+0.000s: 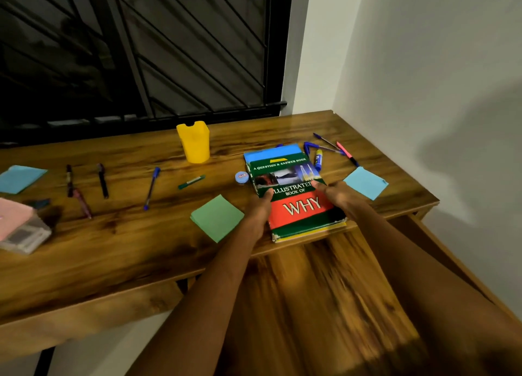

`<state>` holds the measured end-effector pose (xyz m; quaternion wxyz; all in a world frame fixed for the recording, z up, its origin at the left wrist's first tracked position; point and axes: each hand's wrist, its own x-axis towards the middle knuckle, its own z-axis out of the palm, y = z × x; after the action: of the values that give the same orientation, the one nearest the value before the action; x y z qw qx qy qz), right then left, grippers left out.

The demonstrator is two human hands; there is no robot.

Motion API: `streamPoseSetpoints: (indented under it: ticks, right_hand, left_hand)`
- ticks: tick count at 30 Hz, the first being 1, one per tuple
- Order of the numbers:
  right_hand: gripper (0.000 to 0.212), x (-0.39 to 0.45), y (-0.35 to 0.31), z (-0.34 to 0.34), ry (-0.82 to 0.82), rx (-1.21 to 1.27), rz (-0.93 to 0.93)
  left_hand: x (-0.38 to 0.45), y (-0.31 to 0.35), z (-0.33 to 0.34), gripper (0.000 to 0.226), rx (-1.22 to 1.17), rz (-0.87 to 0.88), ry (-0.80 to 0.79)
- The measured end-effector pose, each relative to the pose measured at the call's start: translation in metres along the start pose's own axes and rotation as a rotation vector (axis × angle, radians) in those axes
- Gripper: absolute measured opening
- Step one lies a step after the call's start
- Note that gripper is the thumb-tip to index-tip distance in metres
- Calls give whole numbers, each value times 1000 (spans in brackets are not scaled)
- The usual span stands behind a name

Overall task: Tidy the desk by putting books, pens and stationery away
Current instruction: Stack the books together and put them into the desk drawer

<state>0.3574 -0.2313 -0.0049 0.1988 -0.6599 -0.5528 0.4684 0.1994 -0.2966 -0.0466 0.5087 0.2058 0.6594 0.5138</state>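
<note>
Green book (293, 195) on the desk's (113, 248) near edge, between both hands — left hand (261, 206) and right hand (343, 195) grip its sides, thumbs on cover; long axis runs toward the window.

Gripped between both hands: green book (293, 195) with red band and white "WHY". Beyond the grip, yellow cup (194, 145); left of it, green notepad (217, 217); right, light-blue notepad (365, 182). Streaked brown wooden desk (113, 243).
</note>
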Motion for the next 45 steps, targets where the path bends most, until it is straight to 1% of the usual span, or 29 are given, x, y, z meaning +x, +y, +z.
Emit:
streamPoseSetpoints:
  ticks: [4, 5, 7, 8, 11, 14, 16, 17, 20, 22, 23, 25, 26, 28, 29, 30, 31, 34, 37, 39, 41, 42, 45]
  right_hand:
    - [51, 21, -4, 5, 51, 75, 31]
    - [47, 25, -4, 6, 61, 107, 35]
    - [34, 33, -3, 8, 81, 136, 44]
    - [32, 36, -3, 9, 95, 138, 54]
    - [27, 40, -5, 3, 100, 209, 70]
    - [31, 38, -3, -5, 85, 337, 53]
    - [22, 34, 0, -10, 87, 376, 38]
    - [23, 29, 0, -11, 84, 384, 40]
    - [39, 12, 0, -16, 64, 393, 39]
    - [44, -6, 4, -19, 62, 372, 42]
    - [46, -14, 7, -21, 66, 358, 44]
    - [49, -33, 16, -24, 79, 331, 39]
    - [48, -44, 20, -25, 71, 321, 38]
    - [39, -66, 26, -27, 61, 300, 43]
    - [35, -79, 30, -28, 64, 288, 40]
    - [33, -91, 36, -28, 72, 282, 39]
    - [34, -101, 43, -29, 83, 282, 39]
    - [44, -129, 71, -35, 70, 258, 86]
    - [39, -161, 93, -47, -29, 145, 189]
    - [42, -177, 104, -58, -90, 44, 287]
    - [48, -188, 112, -67, -96, -81, 323]
    - [48, -194, 115, -68, -99, -135, 323]
    - [37, -209, 122, -63, -104, -187, 322]
  left_hand:
    - [11, 6, 1, 16, -60, -100, 20]
    - [14, 5, 1, 17, -67, -119, 19]
    - [21, 5, 1, 25, -81, -144, 15]
    - [24, 4, 1, 29, -77, -150, 15]
    - [28, 1, 3, 28, -54, -125, 11]
    - [25, -5, 4, 27, -112, -77, -7]
    - [19, -7, 2, 28, -136, -28, -4]
    - [15, -8, 1, 28, -141, 0, -2]
    - [-5, -6, -5, 29, -154, 72, 7]
    - [-24, -7, -12, 28, -158, 90, -12]
    - [-34, -8, -15, 25, -163, 85, -30]
    - [-59, -11, -25, 12, -152, 58, -78]
    - [-71, -13, -30, 7, -124, 47, -99]
    - [-93, -18, -41, 3, -73, 53, -143]
    - [-107, -21, -46, 4, -57, 62, -170]
    - [-118, -24, -50, 10, -34, 65, -194]
    - [-129, -28, -53, 13, -18, 57, -220]
    - [-163, -38, -56, 14, -1, -11, -297]
    - [-198, -46, -54, 16, 3, -159, -409]
    - [-218, -51, -52, 18, 18, -250, -465]
    - [-235, -56, -50, 19, 38, -332, -482]
    - [-239, -60, -50, 21, 44, -366, -480]
    - [-243, -75, -53, 31, 101, -429, -422]
